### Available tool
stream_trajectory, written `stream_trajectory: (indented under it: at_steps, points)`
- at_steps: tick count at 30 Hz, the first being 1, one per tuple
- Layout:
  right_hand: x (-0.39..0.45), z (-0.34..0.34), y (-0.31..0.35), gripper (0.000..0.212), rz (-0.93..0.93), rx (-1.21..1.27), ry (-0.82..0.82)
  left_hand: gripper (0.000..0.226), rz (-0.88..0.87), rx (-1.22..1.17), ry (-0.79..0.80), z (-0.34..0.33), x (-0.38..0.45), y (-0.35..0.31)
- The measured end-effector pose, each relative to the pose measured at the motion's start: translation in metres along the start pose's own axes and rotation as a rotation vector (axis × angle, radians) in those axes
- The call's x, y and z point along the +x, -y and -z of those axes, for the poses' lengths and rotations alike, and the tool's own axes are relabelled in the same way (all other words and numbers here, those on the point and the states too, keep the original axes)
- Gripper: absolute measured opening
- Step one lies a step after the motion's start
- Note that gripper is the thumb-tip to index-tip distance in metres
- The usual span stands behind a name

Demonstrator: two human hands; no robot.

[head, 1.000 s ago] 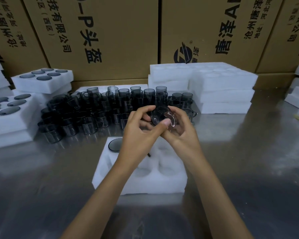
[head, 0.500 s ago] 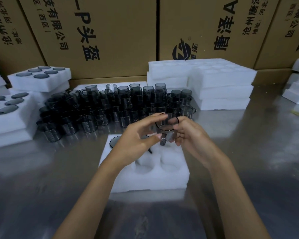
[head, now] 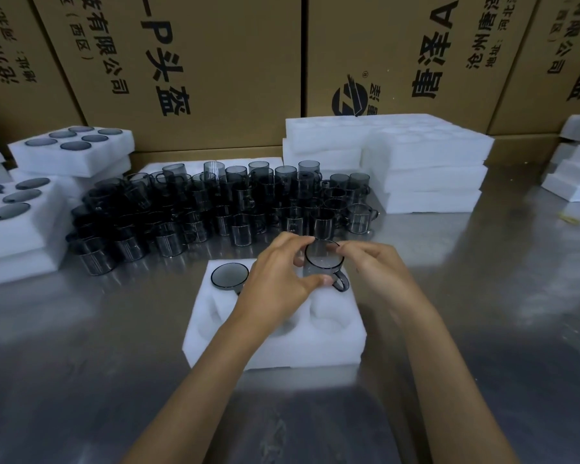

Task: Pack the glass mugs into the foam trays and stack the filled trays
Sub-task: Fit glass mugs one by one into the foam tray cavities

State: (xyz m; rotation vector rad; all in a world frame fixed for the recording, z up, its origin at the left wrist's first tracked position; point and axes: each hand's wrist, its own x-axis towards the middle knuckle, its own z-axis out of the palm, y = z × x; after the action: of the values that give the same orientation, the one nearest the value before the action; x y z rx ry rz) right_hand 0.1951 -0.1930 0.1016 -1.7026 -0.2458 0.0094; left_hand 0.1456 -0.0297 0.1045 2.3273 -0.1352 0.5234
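Note:
A white foam tray (head: 329,346) lies in front of me on the steel table. One smoky glass mug (head: 230,276) sits sunk in its far left pocket. Both hands hold a second glass mug (head: 325,266) upright over the far right pocket, handle pointing toward me and right. My left hand (head: 275,283) pinches the mug's rim and side with thumb and fingers. My right hand (head: 375,266) grips the rim from the right. The near pockets are bare foam. A crowd of loose grey mugs (head: 215,209) stands behind the tray.
Filled foam trays (head: 71,152) are stacked at the left, with more filled ones (head: 17,229) nearer. Unfilled white trays (head: 426,169) are piled at the back right, and further foam pieces (head: 576,172) at the far right. Cardboard boxes (head: 215,61) wall off the back.
The mug has come down from in front of the loose mugs to the tray's far right pocket and turned upright. Both hands moved down and toward me with it.

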Motion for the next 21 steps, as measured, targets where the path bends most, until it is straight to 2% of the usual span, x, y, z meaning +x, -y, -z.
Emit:
stream_trajectory:
  at_steps: [3, 5, 10, 16, 21]
  points:
    - [-0.002, -0.001, 0.003, 0.02, 0.019, -0.009, 0.012, 0.069, 0.021, 0.049, 0.015, 0.001, -0.001, 0.002]
    - [-0.004, 0.003, 0.004, 0.027, 0.043, -0.03, 0.071, 0.066, 0.029, 0.054, 0.034, 0.004, -0.002, 0.004]
    - [-0.009, 0.013, 0.008, 0.032, 0.034, -0.076, 0.207, 0.039, -0.018, 0.001, 0.032, 0.009, -0.004, 0.009]
    - [-0.006, 0.016, 0.002, 0.029, -0.002, -0.134, 0.257, 0.042, -0.07, 0.2, 0.047, 0.004, -0.006, 0.014]
    - [-0.001, 0.017, -0.009, 0.026, -0.066, -0.162, 0.339, 0.044, -0.018, 0.352, 0.128, 0.002, -0.005, 0.018]
